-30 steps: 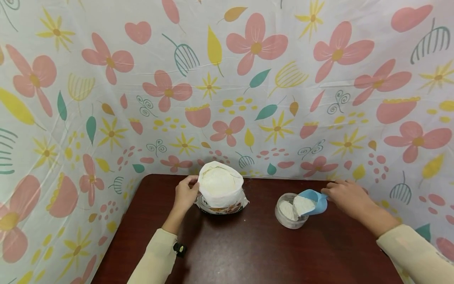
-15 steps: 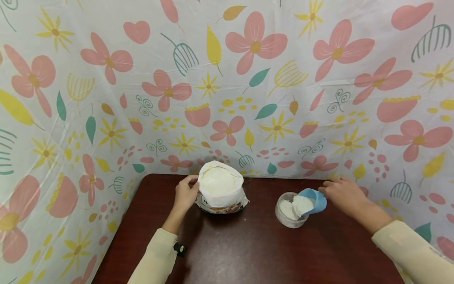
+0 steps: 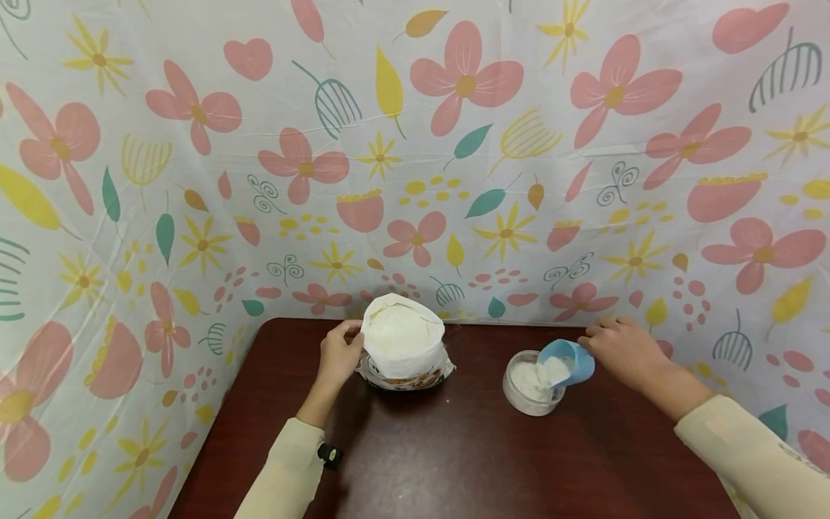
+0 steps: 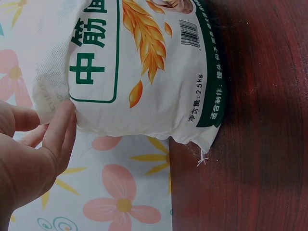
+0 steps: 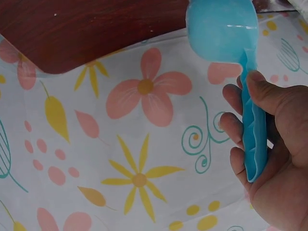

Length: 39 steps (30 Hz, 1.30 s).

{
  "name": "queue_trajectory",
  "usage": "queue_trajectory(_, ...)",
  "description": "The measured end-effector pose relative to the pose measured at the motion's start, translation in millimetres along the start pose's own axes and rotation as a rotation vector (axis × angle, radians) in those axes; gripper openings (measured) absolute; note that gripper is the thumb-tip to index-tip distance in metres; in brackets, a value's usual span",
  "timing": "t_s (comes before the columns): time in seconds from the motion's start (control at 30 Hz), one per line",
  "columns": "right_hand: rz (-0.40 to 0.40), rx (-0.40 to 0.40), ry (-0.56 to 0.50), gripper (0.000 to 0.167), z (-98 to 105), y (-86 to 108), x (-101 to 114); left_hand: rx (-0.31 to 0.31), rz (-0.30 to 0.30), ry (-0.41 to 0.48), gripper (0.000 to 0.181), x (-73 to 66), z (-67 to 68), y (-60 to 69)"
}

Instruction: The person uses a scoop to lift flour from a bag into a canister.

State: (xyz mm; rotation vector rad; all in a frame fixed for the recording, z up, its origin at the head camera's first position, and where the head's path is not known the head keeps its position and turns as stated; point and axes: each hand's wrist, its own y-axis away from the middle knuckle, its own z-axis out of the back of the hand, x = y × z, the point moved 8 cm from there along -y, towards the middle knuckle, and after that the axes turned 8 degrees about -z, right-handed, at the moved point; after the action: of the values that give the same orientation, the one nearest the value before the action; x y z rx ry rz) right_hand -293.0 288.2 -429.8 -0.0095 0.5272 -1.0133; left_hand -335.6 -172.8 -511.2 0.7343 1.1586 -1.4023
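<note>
At the back left of the table stands a white flour bag, its top rolled down and flour visible inside. My left hand pinches the bag's folded rim from the left; in the left wrist view, thumb and fingers meet on the white edge of the flour bag. On the right, my right hand grips a blue scoop tipped over a clear round container. Flour lies at the scoop's mouth and in the container. The right wrist view shows fingers curled round the handle of the scoop.
A dark red-brown table bears everything. Floral cloth hangs right behind its back edge and along the left side. A black strap sits at my left wrist.
The scoop has tilted further and moved slightly left, and the flour in it has slid down toward the container. My right hand has shifted a little left; my left hand has stayed put.
</note>
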Motion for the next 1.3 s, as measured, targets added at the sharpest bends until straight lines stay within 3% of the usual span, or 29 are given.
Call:
queue_trajectory(0.57,0.073,-0.111,0.05,0.024,16,-5.7,9,-0.004,-0.009,-0.005,0.027,-0.5,-0.8,2.6)
queue_trajectory(0.93,0.14,-0.106,0.105,0.023,16,-5.7,14,-0.002,-0.017,0.006,0.027,-2.1,-0.5,1.0)
queue_trajectory(1.3,0.142,-0.087,0.106,0.024,17,-9.0,17,0.002,-0.017,-0.002,0.027,-2.2,-0.9,0.0)
